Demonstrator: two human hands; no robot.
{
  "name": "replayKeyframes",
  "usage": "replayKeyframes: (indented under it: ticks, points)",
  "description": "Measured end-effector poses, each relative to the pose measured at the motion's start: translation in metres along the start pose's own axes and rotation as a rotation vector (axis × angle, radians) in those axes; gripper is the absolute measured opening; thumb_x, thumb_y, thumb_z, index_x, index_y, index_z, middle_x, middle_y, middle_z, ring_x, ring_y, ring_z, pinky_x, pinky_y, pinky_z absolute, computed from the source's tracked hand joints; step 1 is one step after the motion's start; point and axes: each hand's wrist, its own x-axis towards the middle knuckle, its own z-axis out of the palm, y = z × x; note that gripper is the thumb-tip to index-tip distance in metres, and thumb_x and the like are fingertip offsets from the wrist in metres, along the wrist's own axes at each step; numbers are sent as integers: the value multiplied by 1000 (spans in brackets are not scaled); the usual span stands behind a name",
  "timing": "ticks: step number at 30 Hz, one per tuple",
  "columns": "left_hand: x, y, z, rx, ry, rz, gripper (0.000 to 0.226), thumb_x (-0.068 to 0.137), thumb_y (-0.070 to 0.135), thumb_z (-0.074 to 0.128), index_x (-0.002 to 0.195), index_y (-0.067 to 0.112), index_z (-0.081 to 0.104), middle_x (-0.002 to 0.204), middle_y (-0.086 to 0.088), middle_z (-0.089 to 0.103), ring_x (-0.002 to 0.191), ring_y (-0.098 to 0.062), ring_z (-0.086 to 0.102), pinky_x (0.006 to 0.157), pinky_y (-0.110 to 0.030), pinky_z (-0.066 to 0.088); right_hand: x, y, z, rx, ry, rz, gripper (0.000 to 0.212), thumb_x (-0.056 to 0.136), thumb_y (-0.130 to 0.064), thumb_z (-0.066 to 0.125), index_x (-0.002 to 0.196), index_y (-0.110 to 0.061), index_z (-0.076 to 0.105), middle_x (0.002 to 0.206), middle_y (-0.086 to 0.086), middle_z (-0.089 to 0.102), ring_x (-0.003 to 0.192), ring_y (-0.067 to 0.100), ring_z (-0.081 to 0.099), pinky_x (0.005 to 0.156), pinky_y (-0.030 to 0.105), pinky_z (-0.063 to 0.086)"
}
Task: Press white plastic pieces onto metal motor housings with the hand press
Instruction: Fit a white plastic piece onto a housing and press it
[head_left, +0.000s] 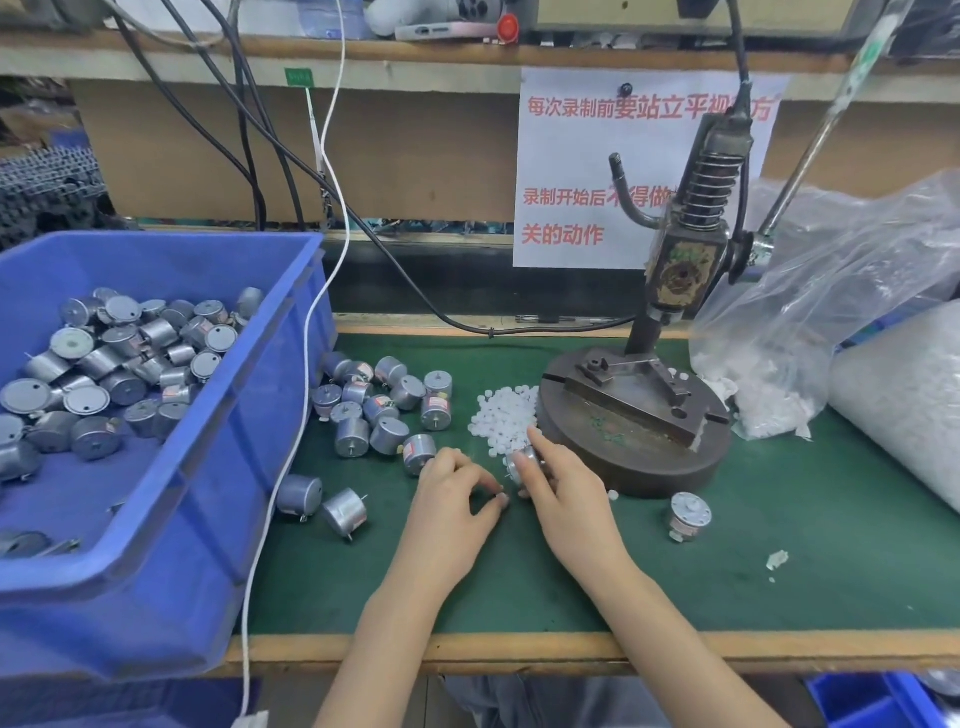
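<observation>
Metal motor housing (521, 464) is gripped by the right hand (566, 501), forefinger extended; the curled left hand (451, 496)'s hold cannot be told. One hand press (678, 265) and one blue bin (156, 577) are seen.

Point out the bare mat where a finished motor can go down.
Bare green mat lies between the press base, the lone motor and the front edge; a smaller strip between blue bin and left forearm. Crowded: loose motors and white pieces beside the base.
</observation>
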Motion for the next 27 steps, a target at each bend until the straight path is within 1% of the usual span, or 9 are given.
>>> replayKeyframes:
  ticks: [4,7,8,12,16,19,22,24,27]
  points:
    - [-1,2,-1,3,-38,31,10,81,18,66,90,15,66,89,10,41,89,-10,44,86,-20,37,0,-1,-1,-66,-20,-36,41,98,-28,42,136,-13,45,101,-3,51,97,11,47,79,15,29]
    - [-2,3,-3,-91,-24,-2,20,80,5,58,93,18,64,90,16,41,80,-1,47,77,-6,34,-1,-2,0,-146,-75,-77,42,100,-26,37,140,-14,39,110,4,51,107,17,47,80,15,27]
    - [-1,3,-3,-118,-13,-26,26,79,-1,54,95,16,64,91,16,42,77,0,47,74,-5,34,-2,-2,1,-162,-98,-88,43,100,-25,36,141,-15,36,111,4,50,107,18,47,80,15,27]
    - [2,0,-3,-132,33,-84,37,78,-13,42,98,8,66,98,3,47,75,0,47,77,-12,36,-4,-3,2,-237,-172,-112,45,101,-28,31,145,-19,28,117,5,47,106,22,49,85,25,34]
    - [2,-1,-3,-150,86,-100,37,79,-14,41,98,7,65,98,4,47,76,3,47,75,-1,33,-2,-4,3,-268,-179,-113,46,101,-28,30,146,-18,25,118,6,46,107,22,49,87,27,34]
    - [2,-1,-3,-156,96,-120,37,79,-14,41,99,6,65,98,3,47,77,2,47,75,1,33,-2,-5,4,-301,-186,-119,47,101,-28,29,146,-17,23,118,6,45,106,22,48,88,27,35]
    - [2,-1,-3,-162,101,-126,37,79,-14,40,99,6,65,99,3,47,78,2,47,75,0,34,-3,-5,5,-376,-200,-130,48,101,-30,28,147,-19,21,119,4,44,105,22,49,89,32,39]
    - [2,-1,-3,-162,102,-123,37,79,-14,41,98,6,65,99,3,47,79,2,47,76,0,34,-3,-5,6,-425,-194,-151,49,101,-31,28,148,-20,19,120,3,43,102,22,51,87,33,41]
    - [2,0,-3,-154,93,-121,38,79,-15,40,98,6,65,98,3,46,79,-1,46,76,0,33,-4,-6,7,-512,-183,-193,49,101,-34,29,148,-23,18,122,1,41,97,21,52,78,30,42]
